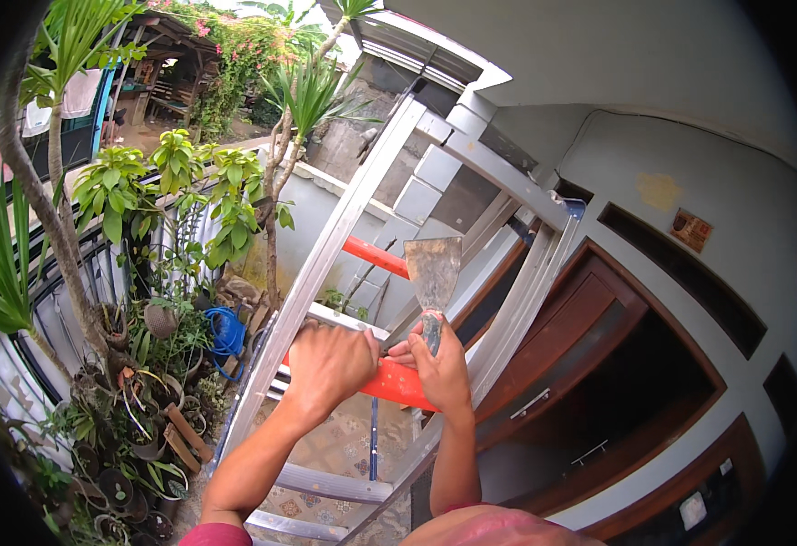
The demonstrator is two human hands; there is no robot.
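A putty knife [433,271] with a broad, stained metal blade points upward in my right hand [441,366]. The fingers and thumb are closed round its handle, just above a bright orange crossbar [401,386] of an aluminium ladder [348,214]. My left hand [330,367] is closed over the same bar, beside the ladder's left rail, its knuckles up and its fingertips hidden. Another orange bar [375,256] crosses farther up, behind the blade.
Potted plants, a slim tree trunk [43,205] and a blue coiled hose [225,335] crowd the left, along a metal fence. On the right stand a brown wooden door [562,346] and a grey wall [680,150]. Patterned floor tiles [330,450] lie below the ladder.
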